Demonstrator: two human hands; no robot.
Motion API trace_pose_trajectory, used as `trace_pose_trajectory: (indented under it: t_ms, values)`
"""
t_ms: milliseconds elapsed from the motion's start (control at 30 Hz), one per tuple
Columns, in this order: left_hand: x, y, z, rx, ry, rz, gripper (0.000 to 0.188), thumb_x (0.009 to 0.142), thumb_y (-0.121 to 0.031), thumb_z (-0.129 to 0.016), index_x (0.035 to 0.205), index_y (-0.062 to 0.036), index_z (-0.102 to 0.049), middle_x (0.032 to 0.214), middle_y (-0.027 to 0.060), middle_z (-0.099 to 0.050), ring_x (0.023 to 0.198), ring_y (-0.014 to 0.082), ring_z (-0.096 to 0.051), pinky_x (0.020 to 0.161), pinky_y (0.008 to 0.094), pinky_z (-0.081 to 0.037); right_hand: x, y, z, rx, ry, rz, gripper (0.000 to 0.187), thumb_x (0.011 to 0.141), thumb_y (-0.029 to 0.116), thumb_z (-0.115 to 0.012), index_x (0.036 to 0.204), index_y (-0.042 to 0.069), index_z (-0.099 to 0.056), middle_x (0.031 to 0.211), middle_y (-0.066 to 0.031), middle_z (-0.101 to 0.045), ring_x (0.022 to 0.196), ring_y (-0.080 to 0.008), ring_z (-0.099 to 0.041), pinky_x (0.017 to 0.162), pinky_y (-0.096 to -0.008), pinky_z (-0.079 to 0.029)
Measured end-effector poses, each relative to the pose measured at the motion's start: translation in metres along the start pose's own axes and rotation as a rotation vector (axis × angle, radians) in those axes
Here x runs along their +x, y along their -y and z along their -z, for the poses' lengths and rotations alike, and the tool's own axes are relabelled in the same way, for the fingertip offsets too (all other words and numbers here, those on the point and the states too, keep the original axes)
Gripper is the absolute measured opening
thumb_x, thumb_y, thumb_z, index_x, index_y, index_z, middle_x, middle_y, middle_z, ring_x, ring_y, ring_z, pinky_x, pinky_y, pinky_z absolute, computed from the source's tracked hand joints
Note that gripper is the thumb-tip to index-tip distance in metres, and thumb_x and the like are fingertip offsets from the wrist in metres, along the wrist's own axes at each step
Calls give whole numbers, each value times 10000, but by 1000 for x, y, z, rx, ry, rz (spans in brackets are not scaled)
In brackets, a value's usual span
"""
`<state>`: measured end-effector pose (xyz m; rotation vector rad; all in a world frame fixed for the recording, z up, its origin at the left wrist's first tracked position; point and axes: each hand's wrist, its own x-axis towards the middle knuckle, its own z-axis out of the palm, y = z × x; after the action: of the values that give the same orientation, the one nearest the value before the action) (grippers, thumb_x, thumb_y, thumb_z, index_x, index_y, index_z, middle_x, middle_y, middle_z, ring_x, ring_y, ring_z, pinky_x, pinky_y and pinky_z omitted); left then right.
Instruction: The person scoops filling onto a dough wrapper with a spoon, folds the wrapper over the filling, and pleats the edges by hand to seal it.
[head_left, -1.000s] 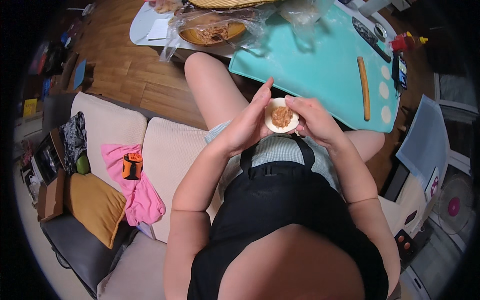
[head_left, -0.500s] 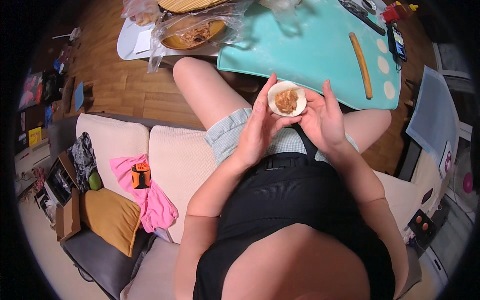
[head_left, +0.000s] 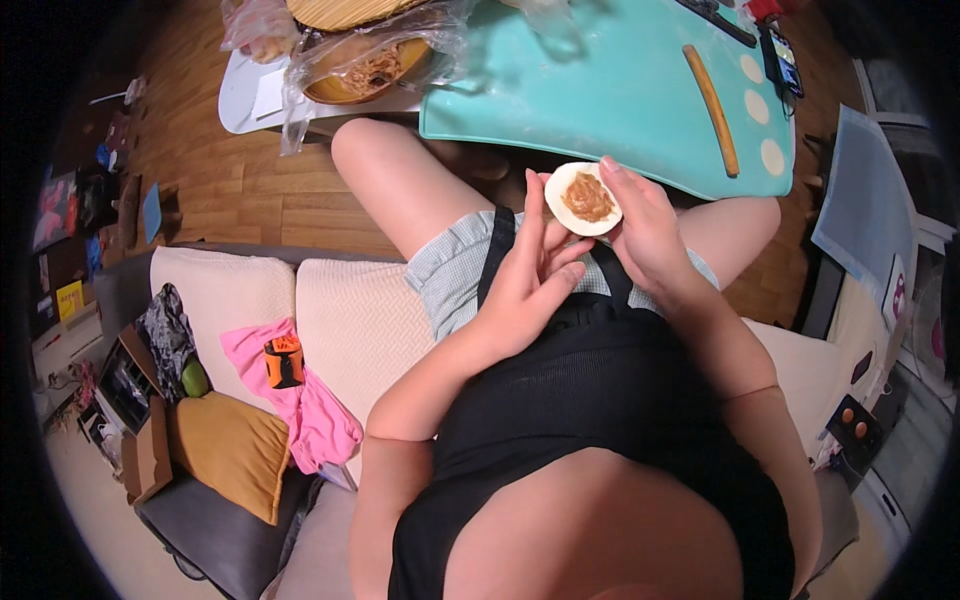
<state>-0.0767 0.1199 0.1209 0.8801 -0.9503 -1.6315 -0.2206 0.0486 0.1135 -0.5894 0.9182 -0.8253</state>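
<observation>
A round white dumpling wrapper (head_left: 556,212) with a mound of brownish minced filling (head_left: 587,197) on it is held up over my lap, beside the mat's near edge. My right hand (head_left: 645,222) grips it from the right, thumb on the rim and the other fingers mostly hidden underneath. At its lower left, my left hand (head_left: 528,268) is open, its thumb apart from the wrapper. The left fingertips are by the wrapper's edge, partly hidden behind it. A wooden rolling pin (head_left: 712,112) and several flat dough rounds (head_left: 757,107) lie on the turquoise mat (head_left: 560,95).
A bowl (head_left: 345,92) of minced filling, partly under clear plastic, stands at the far left beside a woven round tray (head_left: 345,10). A phone (head_left: 783,65) and a dark-bladed knife (head_left: 720,20) are at the far right. On the sofa lies a pink cloth (head_left: 300,405).
The wrapper has shifted slightly right and tilted. My right thumb has come down onto its rim, while my left hand has moved lower and its thumb has swung away from it.
</observation>
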Motion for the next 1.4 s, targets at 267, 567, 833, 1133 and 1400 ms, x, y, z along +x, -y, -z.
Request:
trace_pose_trajectory:
  t_ms: [267, 567, 833, 1133, 1400]
  values:
    - [10, 3, 35, 1104, -224, -943, 385, 649, -37, -745, 1011, -40, -613, 816, 49, -576, 614, 182, -534, 486, 269, -407, -7, 39, -2, -172, 255, -199, 443, 987, 280, -344, 1128, -104, -514, 1035, -211, -617, 960, -237, -624, 869, -318, -499]
    - [24, -1, 41, 1295, -13, -1384, 261, 604, -96, -663, 862, -120, -702, 953, 2, -580, 778, 149, -523, 602, 264, -409, -7, 45, -6, 108, 449, -356, 610, 980, 433, -256, 1234, -82, -463, 1171, -181, -570, 1099, -218, -551, 978, -337, -399]
    - [16, 14, 30, 1324, -156, -1393, 337, 541, -127, -842, 835, -170, -684, 1000, -25, -552, 755, 114, -518, 627, 239, -367, -21, 32, -15, 277, 412, -358, 563, 988, 369, -232, 1306, -83, -337, 1335, -251, -400, 1215, -305, -449, 1044, -386, -332]
    - [13, 12, 39, 1304, -217, -1431, 269, 630, -118, -709, 886, -201, -711, 1033, -87, -588, 841, 87, -489, 673, 239, -356, -24, 33, -14, 329, 399, -385, 558, 990, 352, -226, 1330, -83, -304, 1329, -240, -413, 1222, -301, -441, 1047, -388, -330]
    - [10, 17, 38, 1271, -210, -1407, 281, 633, -132, -695, 902, -208, -715, 1018, -93, -599, 830, 84, -488, 680, 246, -345, -25, 36, -15, 141, 469, -290, 493, 995, 242, -257, 1344, -106, -247, 1331, -261, -394, 1209, -309, -455, 1034, -384, -357]
